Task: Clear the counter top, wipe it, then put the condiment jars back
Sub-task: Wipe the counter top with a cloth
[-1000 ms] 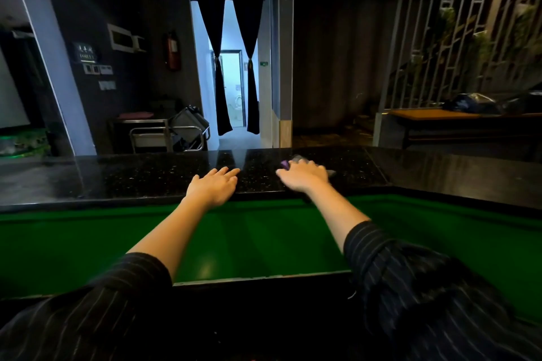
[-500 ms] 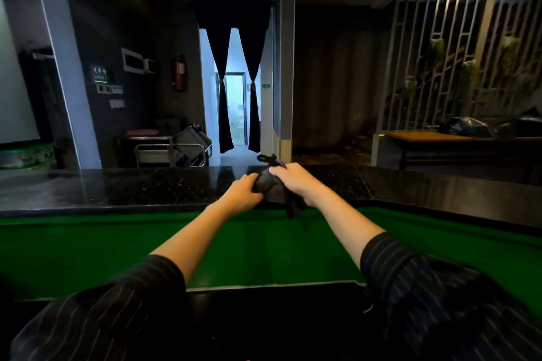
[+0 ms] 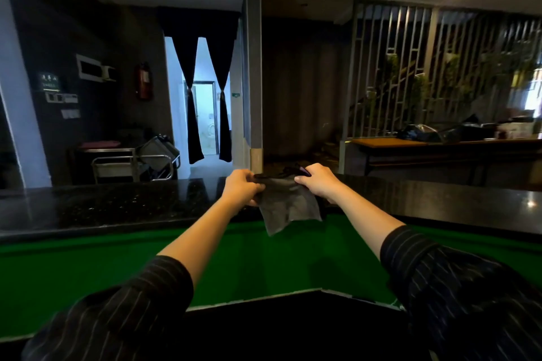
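A: Where is the cloth sitting right now?

B: The grey cloth [image 3: 289,208] is hanging in mid-air at the centre of the frame, just above the near edge of the black counter top [image 3: 117,208]. The person's left hand [image 3: 239,189] is pinching its upper left corner. The right hand [image 3: 318,183] is gripping the upper right, fingers curled round the fabric, and the top edge is stretching between the two.

A: How is it likely handling?

B: It is drooping to a loose point below, so it is looking light, soft and limp. Taking it by two corners, as the hands are doing, seems the sensible way to open or fold it for wiping.

A: Is anything getting in the way?

B: Probably not, since the cloth is hanging right over the counter's edge. A green surface [image 3: 264,267] is lying below the counter, nearer the person. A metal trolley [image 3: 132,163] is standing at middle left and a wooden table [image 3: 410,142] at middle right — both well beyond the counter.
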Demonstrator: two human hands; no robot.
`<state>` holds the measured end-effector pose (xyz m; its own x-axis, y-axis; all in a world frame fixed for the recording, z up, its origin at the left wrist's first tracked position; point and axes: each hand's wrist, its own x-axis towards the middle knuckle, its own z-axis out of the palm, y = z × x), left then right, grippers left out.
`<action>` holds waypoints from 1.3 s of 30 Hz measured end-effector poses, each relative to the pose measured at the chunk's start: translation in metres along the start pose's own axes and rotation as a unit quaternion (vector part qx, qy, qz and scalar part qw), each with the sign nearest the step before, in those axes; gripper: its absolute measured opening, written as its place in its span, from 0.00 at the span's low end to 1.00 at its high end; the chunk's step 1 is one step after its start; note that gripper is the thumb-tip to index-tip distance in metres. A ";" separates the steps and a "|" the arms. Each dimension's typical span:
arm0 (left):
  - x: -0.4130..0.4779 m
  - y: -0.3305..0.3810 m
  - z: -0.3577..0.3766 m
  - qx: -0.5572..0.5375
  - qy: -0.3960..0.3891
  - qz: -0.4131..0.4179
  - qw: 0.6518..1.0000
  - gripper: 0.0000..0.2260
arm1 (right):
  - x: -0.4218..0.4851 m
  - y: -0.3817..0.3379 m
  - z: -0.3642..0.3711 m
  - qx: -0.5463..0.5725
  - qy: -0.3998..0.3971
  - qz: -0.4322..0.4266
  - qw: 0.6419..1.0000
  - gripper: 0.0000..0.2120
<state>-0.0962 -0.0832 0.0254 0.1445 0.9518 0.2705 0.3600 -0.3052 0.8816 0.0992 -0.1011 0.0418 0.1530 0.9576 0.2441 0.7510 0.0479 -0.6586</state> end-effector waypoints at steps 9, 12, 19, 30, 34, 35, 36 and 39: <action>0.033 -0.005 0.081 0.134 -0.046 0.093 0.986 0.06 | 0.017 0.091 -0.041 -0.287 0.147 0.204 0.924 0.19; 0.041 -0.004 0.107 0.210 -0.094 0.118 0.966 0.13 | 0.017 0.106 -0.037 -0.312 0.039 0.125 0.941 0.25; 0.056 0.000 0.149 0.289 -0.133 0.137 0.938 0.16 | -0.010 0.133 -0.052 -0.328 -0.122 0.050 0.936 0.31; 0.045 -0.002 0.154 0.375 -0.206 0.192 0.883 0.22 | 0.035 0.153 -0.064 -0.289 0.014 0.291 0.912 0.36; 0.043 0.003 0.152 0.388 -0.212 0.187 0.877 0.21 | 0.027 0.116 -0.036 -0.285 -0.082 0.171 0.939 0.29; 0.043 0.003 0.151 0.392 -0.216 0.184 0.875 0.21 | 0.021 0.113 -0.033 -0.287 -0.106 0.145 0.941 0.29; 0.042 0.004 0.151 0.397 -0.222 0.182 0.872 0.21 | 0.016 0.113 -0.035 -0.288 -0.122 0.126 0.941 0.29; 0.041 0.003 0.147 0.390 -0.236 0.173 0.873 0.21 | 0.003 0.138 -0.063 -0.289 -0.138 0.116 0.940 0.29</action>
<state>0.0465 -0.0495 -0.0174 0.6671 0.7359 0.1162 0.7109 -0.6754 0.1962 0.2433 -0.1099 -0.0036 0.2430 0.9643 -0.1054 0.9537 -0.2573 -0.1559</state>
